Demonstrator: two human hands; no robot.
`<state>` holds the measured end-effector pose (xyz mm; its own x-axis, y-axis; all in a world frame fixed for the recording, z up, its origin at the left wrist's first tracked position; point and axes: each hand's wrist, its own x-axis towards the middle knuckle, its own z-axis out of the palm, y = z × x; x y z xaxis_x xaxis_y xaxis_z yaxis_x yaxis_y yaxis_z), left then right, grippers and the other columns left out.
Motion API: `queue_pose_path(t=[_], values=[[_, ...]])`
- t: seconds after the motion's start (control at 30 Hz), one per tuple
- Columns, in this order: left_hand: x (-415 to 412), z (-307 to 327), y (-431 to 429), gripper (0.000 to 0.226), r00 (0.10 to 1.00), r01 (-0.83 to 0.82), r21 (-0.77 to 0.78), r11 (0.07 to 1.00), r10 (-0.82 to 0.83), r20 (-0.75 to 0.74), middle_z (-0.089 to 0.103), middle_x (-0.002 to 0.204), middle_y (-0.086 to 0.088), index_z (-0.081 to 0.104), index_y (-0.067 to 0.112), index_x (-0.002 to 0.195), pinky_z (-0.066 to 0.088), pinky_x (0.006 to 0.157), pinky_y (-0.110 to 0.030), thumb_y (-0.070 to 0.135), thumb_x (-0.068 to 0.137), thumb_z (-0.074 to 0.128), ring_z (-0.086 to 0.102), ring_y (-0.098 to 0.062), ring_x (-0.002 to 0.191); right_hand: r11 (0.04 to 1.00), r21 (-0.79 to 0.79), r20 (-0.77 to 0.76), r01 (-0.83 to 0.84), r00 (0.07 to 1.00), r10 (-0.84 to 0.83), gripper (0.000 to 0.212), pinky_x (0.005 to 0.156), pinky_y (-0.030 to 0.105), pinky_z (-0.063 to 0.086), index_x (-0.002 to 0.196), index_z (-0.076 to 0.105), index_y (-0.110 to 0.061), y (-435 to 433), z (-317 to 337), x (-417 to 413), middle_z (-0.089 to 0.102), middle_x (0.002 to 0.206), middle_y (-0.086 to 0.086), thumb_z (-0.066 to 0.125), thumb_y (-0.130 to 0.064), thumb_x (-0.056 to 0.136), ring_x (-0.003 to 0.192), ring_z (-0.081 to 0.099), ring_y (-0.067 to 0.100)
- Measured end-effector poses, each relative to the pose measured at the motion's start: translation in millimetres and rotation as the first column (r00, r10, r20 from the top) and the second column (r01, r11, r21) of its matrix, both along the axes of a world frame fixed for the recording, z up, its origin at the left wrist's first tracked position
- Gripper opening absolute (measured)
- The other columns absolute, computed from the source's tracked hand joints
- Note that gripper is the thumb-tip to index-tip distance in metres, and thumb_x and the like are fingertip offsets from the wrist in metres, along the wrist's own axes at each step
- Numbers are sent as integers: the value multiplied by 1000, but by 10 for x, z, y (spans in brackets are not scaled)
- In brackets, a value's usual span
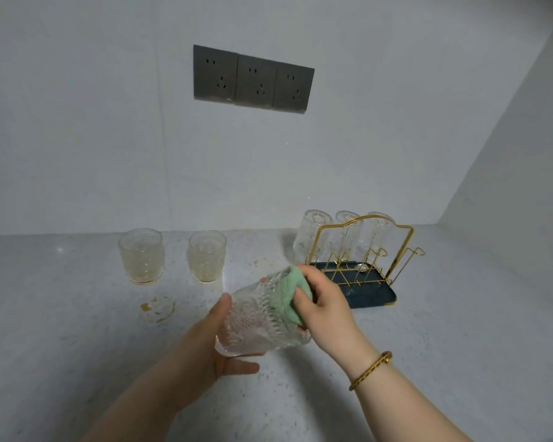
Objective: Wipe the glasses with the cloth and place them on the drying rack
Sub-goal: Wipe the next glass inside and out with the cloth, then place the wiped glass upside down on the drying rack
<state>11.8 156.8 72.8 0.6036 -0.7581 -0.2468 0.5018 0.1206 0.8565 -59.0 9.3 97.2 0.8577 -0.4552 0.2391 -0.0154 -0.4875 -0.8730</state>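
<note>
My left hand (216, 342) holds a clear cut-pattern glass (256, 317) by its base, tilted with the mouth toward the upper right. My right hand (321, 301) grips a green cloth (284, 296) pushed into the glass's mouth and over its rim. Two yellow-stained glasses (141, 255) (206, 255) stand upright on the counter at the back left. The gold wire drying rack (369, 250) on a dark blue tray (375, 296) stands at the right, with three clear glasses (311, 237) upside down on its far pegs.
The speckled grey counter (77, 330) has a yellowish ring stain (158, 309) in front of the left glass. A white wall with three dark sockets (252, 79) rises behind, and a side wall (507, 154) closes the right.
</note>
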Motion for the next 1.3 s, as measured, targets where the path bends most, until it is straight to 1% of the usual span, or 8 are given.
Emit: queue_pose_path(t=[0.17,0.33,0.47,0.67,0.8,0.9,1.03,1.3], values=[[-2,-6,-82,26,975,-169,-18,985,170,146,60,103,0,52,27,103,58,53,-29,7,86,56,66,-14,81,954,281,-152,103,986,-61,21,84,33,51,103,62,-7,-63,-136,-4,66,102,11,44,-4,91,95,62,23],[23,36,-204,32,937,-256,-17,966,253,241,59,96,2,46,27,97,58,54,-23,-1,84,55,62,-16,80,590,806,-10,-44,996,88,31,85,44,45,112,55,0,-169,-93,2,59,103,17,39,-16,91,94,56,28],[-54,92,-382,39,892,-284,18,959,257,371,60,93,2,45,26,92,54,51,-15,-8,80,59,63,-13,72,553,833,-49,-8,995,89,57,92,46,48,106,64,-8,-384,-96,14,69,105,12,50,-50,70,97,65,26],[-228,302,-941,45,848,-334,-17,942,308,431,48,96,21,48,26,103,48,46,-8,-9,78,61,58,18,54,535,845,34,2,998,-57,21,79,36,51,94,67,-4,-874,-78,-89,70,90,12,51,-17,88,85,65,24],[-341,481,-1397,55,774,-337,-12,942,284,566,44,95,25,46,23,114,42,48,1,-5,73,68,49,31,56,301,953,34,35,975,-221,24,76,41,49,92,63,-4,-1359,-131,-241,64,79,14,42,-14,85,75,59,28],[-353,608,-1739,57,717,-309,-4,951,235,656,49,106,20,49,38,106,49,65,-5,4,68,76,59,19,80,274,962,78,-5,963,-256,30,80,46,47,87,62,-2,-1816,-167,-494,64,72,17,36,-17,84,70,59,31],[-404,702,-2239,64,672,-268,99,958,112,732,49,118,11,45,52,98,47,98,-42,25,56,85,56,-21,113,320,947,99,-23,970,-222,35,61,37,57,84,65,-3,-2276,-240,-833,70,68,14,38,-25,87,60,67,25],[-461,858,-3222,83,353,-270,322,908,-218,910,43,127,9,31,25,131,33,88,-21,32,65,81,43,-11,114,320,943,2,88,963,-269,34,61,35,49,107,63,-7,-2672,-452,-1194,69,89,15,39,-24,91,80,62,28]])
